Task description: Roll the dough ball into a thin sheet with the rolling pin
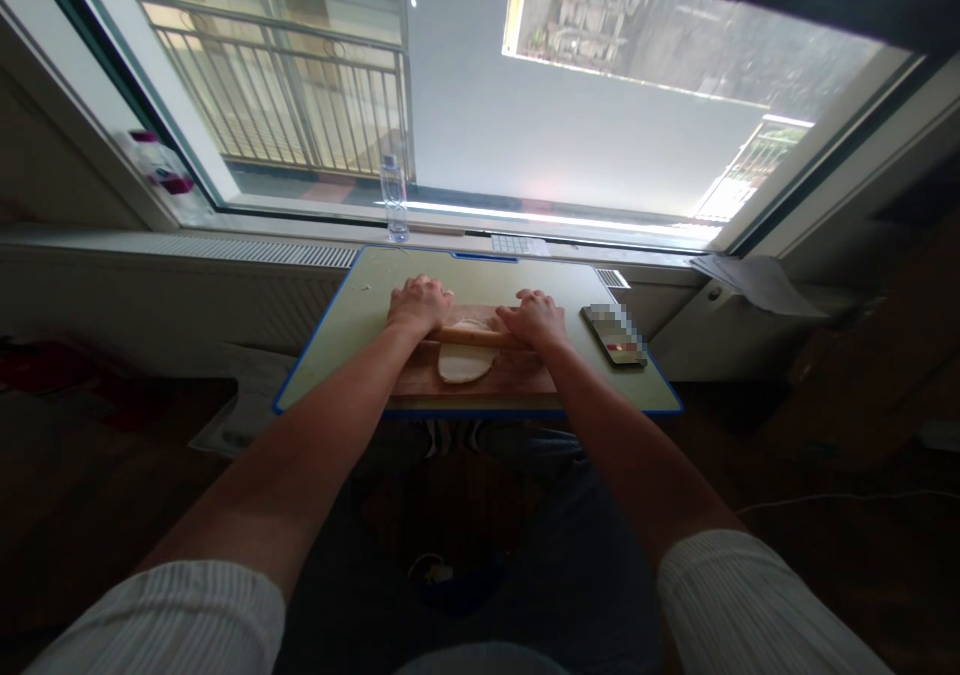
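A wooden rolling pin (474,336) lies crosswise over a flattened piece of pale dough (463,363). My left hand (421,305) is closed over the pin's left end, and my right hand (537,317) over its right end. The dough shows on both the near and far sides of the pin. Under it is a reddish-brown wooden board (525,379), with a dusting of what looks like flour beyond the pin. My palms hide both ends of the pin.
The board rests on a small blue-edged table (341,305). A phone (615,335) lies at its right side. Beyond the table, a clear bottle (394,200) stands on the windowsill, and another bottle (161,165) is at the left. Papers (757,283) lie at the right.
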Action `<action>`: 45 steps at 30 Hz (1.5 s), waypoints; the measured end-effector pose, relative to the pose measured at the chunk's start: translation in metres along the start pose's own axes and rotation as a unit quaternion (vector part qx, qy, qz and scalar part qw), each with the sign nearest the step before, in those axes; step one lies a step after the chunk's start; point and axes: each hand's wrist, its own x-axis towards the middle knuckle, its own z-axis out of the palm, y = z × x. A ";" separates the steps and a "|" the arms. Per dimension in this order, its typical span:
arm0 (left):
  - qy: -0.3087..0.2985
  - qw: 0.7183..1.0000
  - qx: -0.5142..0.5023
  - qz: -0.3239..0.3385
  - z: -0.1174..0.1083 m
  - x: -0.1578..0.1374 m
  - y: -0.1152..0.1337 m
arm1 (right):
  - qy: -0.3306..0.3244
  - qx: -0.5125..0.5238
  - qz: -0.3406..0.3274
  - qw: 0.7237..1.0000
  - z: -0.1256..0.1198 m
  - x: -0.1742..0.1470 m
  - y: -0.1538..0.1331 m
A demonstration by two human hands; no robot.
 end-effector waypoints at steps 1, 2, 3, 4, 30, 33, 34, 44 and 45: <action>-0.002 1.000 0.002 -0.001 0.000 -0.001 0.000 | -0.002 0.000 0.001 1.000 0.000 -0.001 0.000; -0.003 1.000 0.003 -0.003 0.000 -0.001 -0.001 | -0.003 0.001 0.001 1.000 0.000 -0.002 0.000; -0.004 1.000 0.004 -0.004 0.000 -0.002 -0.001 | -0.005 0.002 0.001 1.000 0.000 -0.002 0.000; -0.005 1.000 0.004 -0.004 0.001 -0.002 -0.001 | -0.007 0.003 0.001 1.000 -0.001 -0.003 0.000; -0.099 0.995 -0.013 -0.024 -0.007 -0.024 -0.002 | -0.062 -0.004 -0.009 0.998 -0.008 -0.028 0.000; -0.096 0.994 -0.024 -0.036 -0.006 -0.027 -0.002 | -0.065 0.001 -0.007 0.998 -0.008 -0.033 0.000; -0.096 0.994 -0.026 -0.038 -0.006 -0.029 -0.002 | -0.067 0.002 -0.008 0.998 -0.008 -0.034 0.000; -0.060 0.998 -0.004 -0.027 -0.009 -0.065 0.001 | -0.055 -0.009 -0.022 0.998 -0.005 -0.060 0.002; -0.050 0.998 -0.002 -0.028 -0.009 -0.070 0.001 | -0.052 -0.014 -0.023 0.998 -0.005 -0.064 0.002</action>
